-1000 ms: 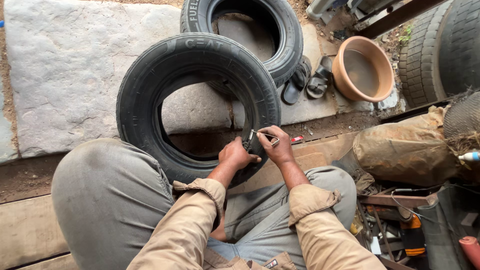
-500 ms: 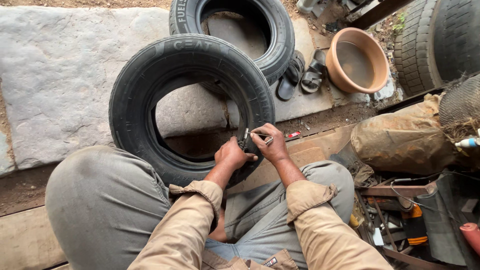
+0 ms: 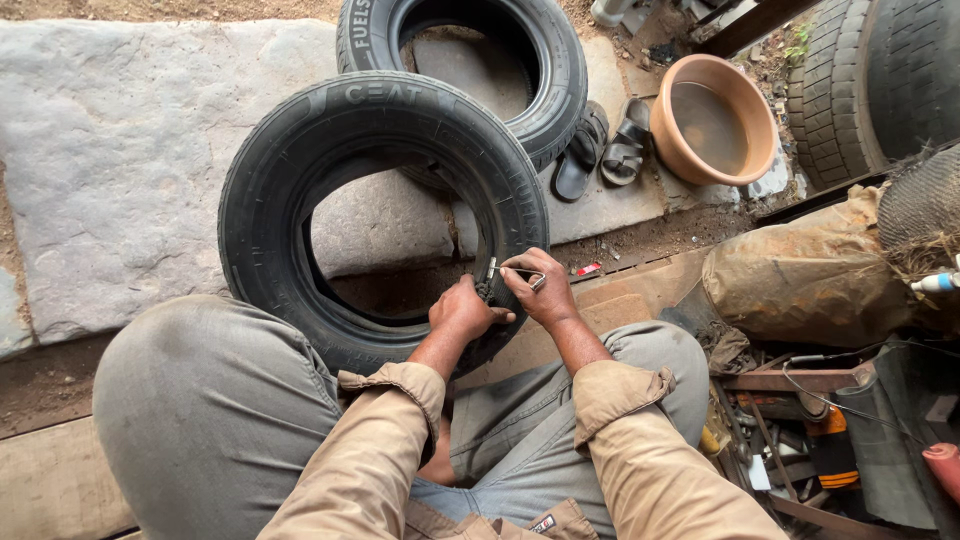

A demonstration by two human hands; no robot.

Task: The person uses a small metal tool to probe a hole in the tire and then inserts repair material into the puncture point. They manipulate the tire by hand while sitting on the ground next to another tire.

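**Two hands work a small tool at the inner edge of an upright tyre**

Nearest the camera, a seated person's grey trousered knees and tan rolled sleeves fill the bottom of the view. Both forearms reach toward twelve o'clock. The left hand (image 3: 462, 310) is clenched around the inner rim of a black rubber tyre (image 3: 300, 170), pinching the bead. The right hand (image 3: 540, 290) touches it at three o'clock, fingers closed on a thin metal tool (image 3: 505, 270) whose tip presses at the rubber. The tyre stands upright between the knees, its tread ribbed, its sidewall smooth. The work looks midway: the tool is engaged at one spot, and nothing shows whether it is finished there.

At four o'clock lie rusty scrap, wires and a crumpled brown sack (image 3: 800, 280). Farther, at twelve o'clock, a second tyre (image 3: 560, 70) rests on a rough grey stone slab (image 3: 110, 150). At one o'clock sit dark sandals (image 3: 600, 155) and a round terracotta basin (image 3: 715, 120).
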